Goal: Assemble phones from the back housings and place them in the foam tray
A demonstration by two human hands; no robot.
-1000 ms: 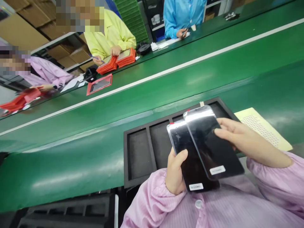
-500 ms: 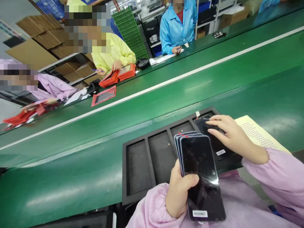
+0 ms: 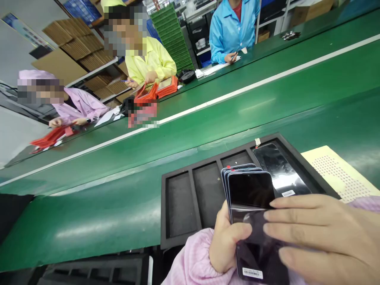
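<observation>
In my left hand is a fanned stack of several smartphones, my thumb pressed on the top screen. Red marks show at the upper edges of the stack, and a white barcode label sits low on the top phone. My right hand spreads its straight fingers over the right side of that screen; whether the fingertips touch the glass I cannot tell. Behind the stack, another smartphone lies in the right part of a black compartment tray, a white label at its lower end.
A yellow sheet of small stickers lies right of the tray. Another black tray is below the green bench. Across it, co-workers in pink, yellow and blue handle red-orange sleeves and papers.
My right hand has left the phone in the tray and come down and nearer, over the held stack. My left hand keeps the stack. The view has shifted slightly.
</observation>
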